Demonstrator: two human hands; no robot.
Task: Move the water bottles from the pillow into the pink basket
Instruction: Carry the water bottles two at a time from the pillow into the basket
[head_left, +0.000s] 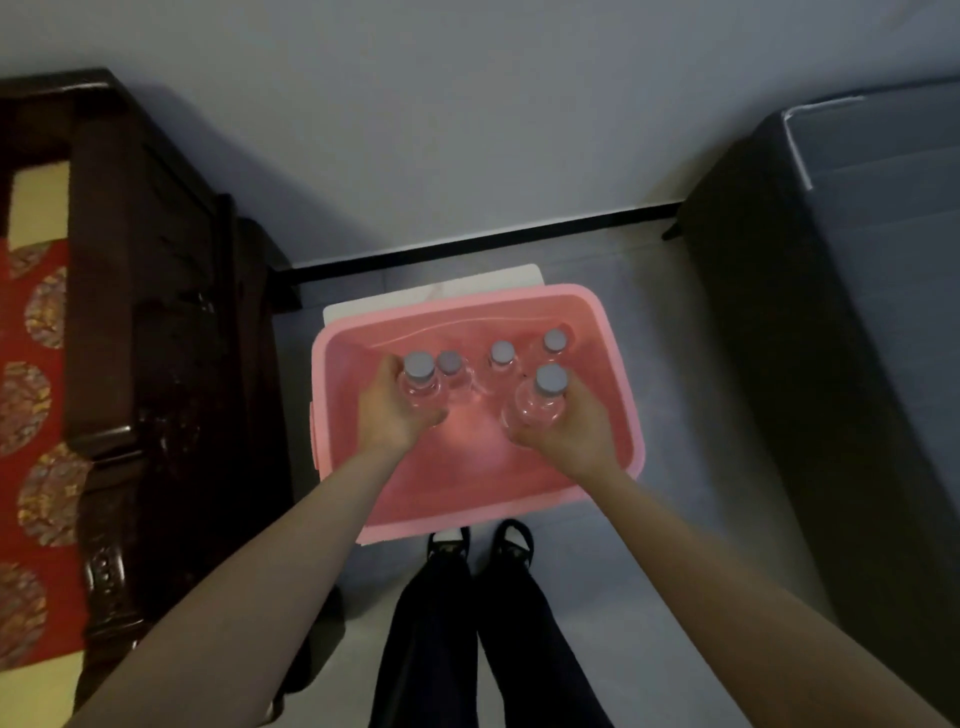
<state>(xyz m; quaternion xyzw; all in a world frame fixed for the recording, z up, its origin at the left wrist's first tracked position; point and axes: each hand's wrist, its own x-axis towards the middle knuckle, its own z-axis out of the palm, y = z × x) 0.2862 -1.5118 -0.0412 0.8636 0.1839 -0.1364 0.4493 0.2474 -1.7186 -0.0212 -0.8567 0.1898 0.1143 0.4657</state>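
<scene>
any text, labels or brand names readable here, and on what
None can be read.
Bottles: the one in the left hand and the one in the right hand show grey caps, no label visible.
Pink basket: no print.
Shoes: pale marks, too blurred to read.

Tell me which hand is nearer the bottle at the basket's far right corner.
Right. The right hand sits just below that bottle; the left hand is across the pink basket.
</scene>
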